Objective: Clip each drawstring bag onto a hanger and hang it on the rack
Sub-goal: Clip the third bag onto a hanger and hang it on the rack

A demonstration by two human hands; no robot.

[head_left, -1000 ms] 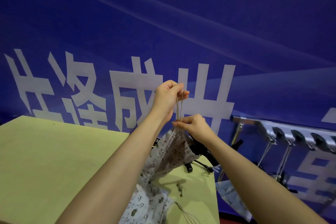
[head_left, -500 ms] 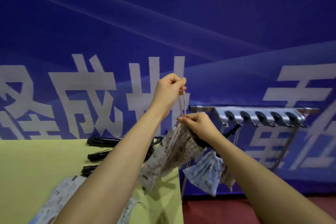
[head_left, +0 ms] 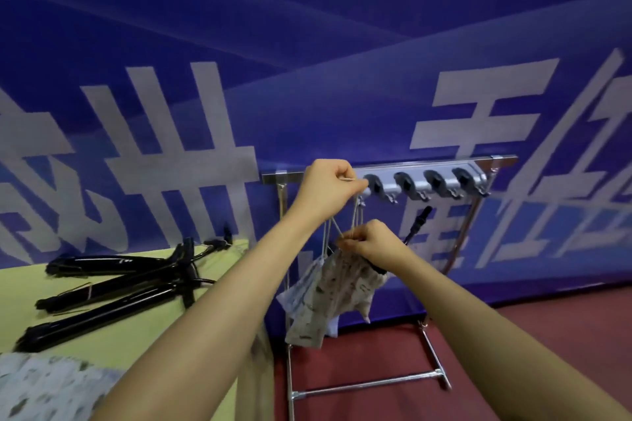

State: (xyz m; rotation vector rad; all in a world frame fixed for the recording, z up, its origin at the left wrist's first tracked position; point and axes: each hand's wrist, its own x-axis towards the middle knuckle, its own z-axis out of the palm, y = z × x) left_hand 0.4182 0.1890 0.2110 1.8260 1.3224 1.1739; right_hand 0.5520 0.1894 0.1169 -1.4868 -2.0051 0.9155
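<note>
Hands meet in front of a metal rack point(head_left: 424, 167), seen from a head-worn camera looking forward and down. The left hand point(head_left: 328, 190) is raised against the rack's top rail, its fingers curled and pinching the thin cord point(head_left: 355, 215) of a drawstring bag. The right hand point(head_left: 371, 243) sits just below, its fingers pinched on the gathered mouth of the bag point(head_left: 335, 294), with the cord running taut between the two hands. The bag is pale with a small dark print and hangs in the air in front of the rack's left post, clear of the floor. A black hanger part point(head_left: 417, 224) pokes up just right of the right hand; whether it is clipped to the bag cannot be told. Another pale bag point(head_left: 297, 287) shows just behind and left of the held one. The rail carries a row of grey hooks point(head_left: 434, 181) to the right of the left hand. To the left lies a yellow-green surface point(head_left: 113, 345) with several black hangers point(head_left: 113, 287) heaped on it. A printed cloth point(head_left: 44, 386) lies at the near left corner. Behind everything stands a blue banner point(head_left: 307, 44) with large white characters. The floor point(head_left: 513, 335) is dark red.
</note>
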